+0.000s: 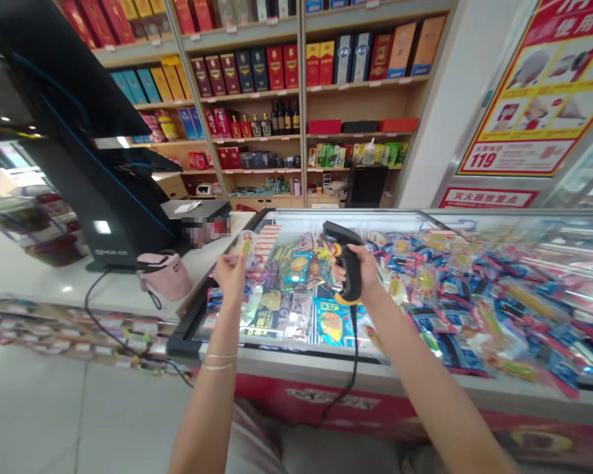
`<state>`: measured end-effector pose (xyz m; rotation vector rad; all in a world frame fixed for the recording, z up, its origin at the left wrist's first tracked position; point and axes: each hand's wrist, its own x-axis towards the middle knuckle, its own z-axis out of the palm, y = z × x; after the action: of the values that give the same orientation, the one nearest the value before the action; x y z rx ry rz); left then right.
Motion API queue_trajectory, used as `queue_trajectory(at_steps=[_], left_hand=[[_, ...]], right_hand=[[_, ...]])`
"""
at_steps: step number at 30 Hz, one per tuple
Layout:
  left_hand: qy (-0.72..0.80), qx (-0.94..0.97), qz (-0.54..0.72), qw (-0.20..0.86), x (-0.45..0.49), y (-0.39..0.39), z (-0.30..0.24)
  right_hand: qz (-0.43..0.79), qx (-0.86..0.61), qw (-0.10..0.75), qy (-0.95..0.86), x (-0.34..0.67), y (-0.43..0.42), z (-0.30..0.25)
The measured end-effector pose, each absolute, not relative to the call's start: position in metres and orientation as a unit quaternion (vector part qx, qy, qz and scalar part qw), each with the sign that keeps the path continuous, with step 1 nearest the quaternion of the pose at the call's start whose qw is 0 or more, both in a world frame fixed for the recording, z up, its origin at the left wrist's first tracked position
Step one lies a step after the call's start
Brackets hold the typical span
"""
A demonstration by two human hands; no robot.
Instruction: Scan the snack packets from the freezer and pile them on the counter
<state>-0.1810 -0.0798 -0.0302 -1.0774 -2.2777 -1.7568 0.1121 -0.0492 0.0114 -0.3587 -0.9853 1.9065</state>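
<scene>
My left hand [231,275] is closed on a small clear plastic packet [246,246] with yellow and green print, raised above the left end of a glass-topped chest freezer [277,352]. My right hand [368,271] wraps round the grip of a black and yellow barcode scanner [344,236]. The scanner's head points up and to the left, and its black cable [354,349] hangs down over the freezer's front. To the right of the scanner, many blue and pink wrapped packets [454,322] lie in a heap. Beneath the scanner, larger packs [331,322] show at the freezer.
On the left counter [106,284] stand a black checkout terminal [103,171] and a pink pouch [165,275]. A loose cable droops down the counter's front. Shelves [252,99] of boxes and bottles line the back wall. A red and yellow sign [538,99] hangs at the right.
</scene>
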Motion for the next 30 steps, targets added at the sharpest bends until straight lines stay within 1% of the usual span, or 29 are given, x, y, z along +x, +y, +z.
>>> queue_trajectory(at_steps=[4, 8, 11, 14, 19, 30], left_hand=[[-0.784, -0.318, -0.528, 0.074, -0.213, -0.104, -0.027], [-0.806, -0.346, -0.468, 0.109, -0.218, -0.112, -0.042], [-0.805, -0.373, -0.427, 0.176, -0.218, -0.111, -0.056], [-0.788, -0.388, -0.424, 0.22, -0.219, -0.111, -0.064], [-0.808, -0.42, -0.391, 0.138, -0.225, -0.11, -0.069], [-0.796, -0.441, -0.385, 0.153, -0.232, -0.107, -0.078]], right_hand=[[0.823, -0.121, 0.425, -0.356, 0.049, -0.045, -0.003], [0.848, -0.135, 0.417, -0.297, 0.002, -0.041, -0.025], [0.856, -0.141, 0.421, -0.264, -0.023, -0.041, -0.047], [0.867, -0.163, 0.397, -0.254, -0.035, -0.042, -0.066], [0.873, -0.16, 0.388, -0.249, -0.034, -0.044, -0.08], [0.873, -0.149, 0.4, -0.238, -0.034, -0.046, -0.081]])
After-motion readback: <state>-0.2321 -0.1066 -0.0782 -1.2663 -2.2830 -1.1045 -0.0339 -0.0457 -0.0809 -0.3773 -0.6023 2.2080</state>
